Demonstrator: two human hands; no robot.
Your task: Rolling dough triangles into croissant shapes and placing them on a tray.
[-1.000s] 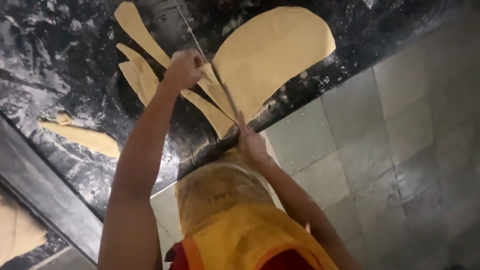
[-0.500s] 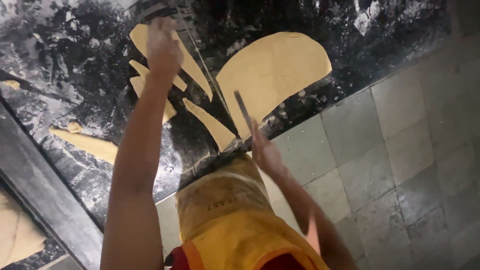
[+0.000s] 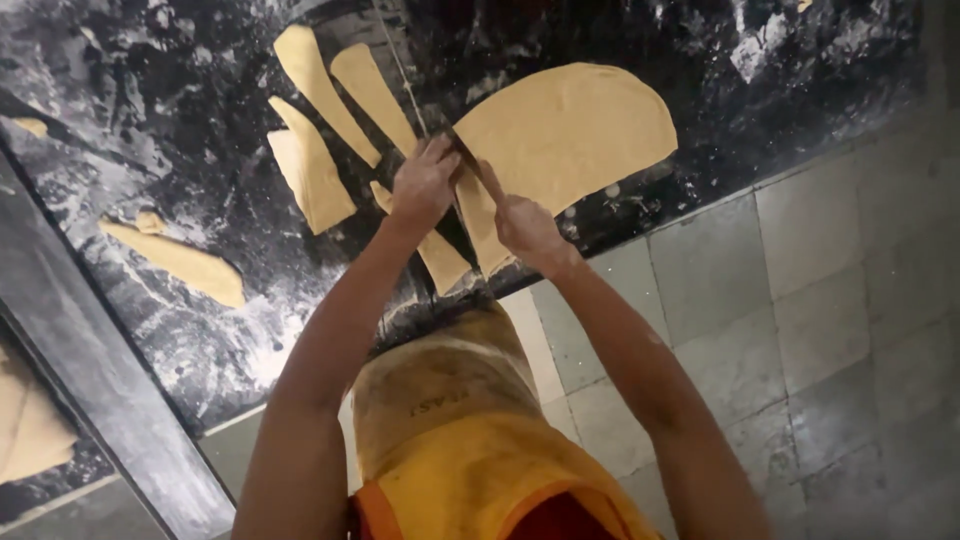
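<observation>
In the head view, a rolled dough sheet [image 3: 570,130] is lying flat on a flour-dusted black stone counter [image 3: 150,60], near its front edge. The sheet is pale yellow, smooth and thin, rounded along its far and right sides and cut straight along its left side. Its long axis is running from lower left to upper right, with the narrow tail pointing down toward the counter edge.

The right hand [image 3: 525,225] is closing its fingers around the handle of a knife [image 3: 470,160], whose dark blade is lying slanted across the sheet's cut left edge, tip pointing up and left. The left hand [image 3: 425,180] is resting just beside the blade with fingers curled downward, touching the dough at the cut; whether it is gripping anything cannot be told.

To the left of the hands, several cut dough strips [image 3: 320,90] are lying apart from each other, long and tapered, most of them slanting from upper left to lower right. One more strip [image 3: 440,255] is lying below the left hand near the counter edge. Further left, a separate dough scrap [image 3: 185,262] is lying well apart from the rest.

The person is wearing a flour-smeared yellow apron [image 3: 470,440]; faint lettering is showing on its dusty upper part. Grey floor tiles [image 3: 800,300] are showing on the right.
</observation>
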